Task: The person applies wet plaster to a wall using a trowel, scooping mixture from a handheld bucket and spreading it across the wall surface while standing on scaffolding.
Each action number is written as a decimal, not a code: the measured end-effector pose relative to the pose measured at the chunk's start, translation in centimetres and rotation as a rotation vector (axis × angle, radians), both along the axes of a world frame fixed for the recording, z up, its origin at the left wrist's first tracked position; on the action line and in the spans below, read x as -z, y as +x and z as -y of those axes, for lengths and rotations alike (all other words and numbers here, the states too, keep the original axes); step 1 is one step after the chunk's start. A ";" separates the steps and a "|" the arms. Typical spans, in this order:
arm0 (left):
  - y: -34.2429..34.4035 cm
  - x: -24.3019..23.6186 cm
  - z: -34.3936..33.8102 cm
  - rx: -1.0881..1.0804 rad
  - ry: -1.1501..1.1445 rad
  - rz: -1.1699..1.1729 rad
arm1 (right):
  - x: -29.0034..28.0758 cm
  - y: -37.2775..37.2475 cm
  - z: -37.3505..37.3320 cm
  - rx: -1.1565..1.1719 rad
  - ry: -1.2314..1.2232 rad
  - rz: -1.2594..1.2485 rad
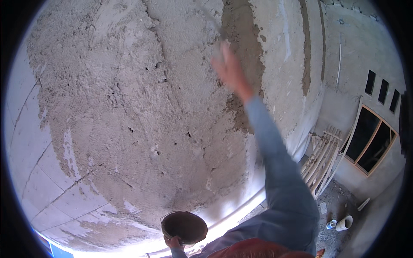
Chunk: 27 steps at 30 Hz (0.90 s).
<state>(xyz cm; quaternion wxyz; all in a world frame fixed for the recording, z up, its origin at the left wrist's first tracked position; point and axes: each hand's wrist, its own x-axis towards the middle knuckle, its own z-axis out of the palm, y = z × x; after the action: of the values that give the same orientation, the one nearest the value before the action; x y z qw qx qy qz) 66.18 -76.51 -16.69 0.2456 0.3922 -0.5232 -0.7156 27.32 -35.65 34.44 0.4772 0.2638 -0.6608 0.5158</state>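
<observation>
My right hand (233, 73) is raised against the rough plastered wall (129, 86), blurred by motion. Its fingers close around the end of a thin, dark trowel-like tool (211, 20), whose shape is smeared. Beside that hand a band of wet brown mortar (245, 38) runs down the wall. Low in the view, my left hand (174, 242) grips the rim of a round, dark bucket (185, 227) with a thin wire handle. The bucket is held tilted, its opening toward me; what is inside is too dark to make out.
Two narrower dark mortar strips (306, 47) mark the wall farther right. Pale blocks with cracked joints (56, 185) show at left. Wooden poles (322, 159) lean near a wood-framed window (370, 139). White containers (344, 223) stand on the debris-strewn floor (340, 198) below.
</observation>
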 end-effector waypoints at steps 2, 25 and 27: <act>-0.9 -3.0 -2.6 0.065 0.080 -0.001 | 9.4 6.3 1.5 -0.377 -0.070 0.200; -15.9 -4.5 -16.2 0.688 -0.581 -0.174 | 46.3 24.2 2.5 -1.258 0.143 1.696; -15.8 -6.7 -17.2 0.698 -0.364 -0.151 | 48.7 24.4 1.6 -1.260 -0.261 1.781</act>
<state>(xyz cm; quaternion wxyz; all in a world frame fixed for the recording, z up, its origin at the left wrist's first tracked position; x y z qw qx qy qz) 50.38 -59.33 -9.95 0.0912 0.0872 -0.7236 -0.6785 51.69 -37.22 -14.25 -0.4955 0.0346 -0.4558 0.7386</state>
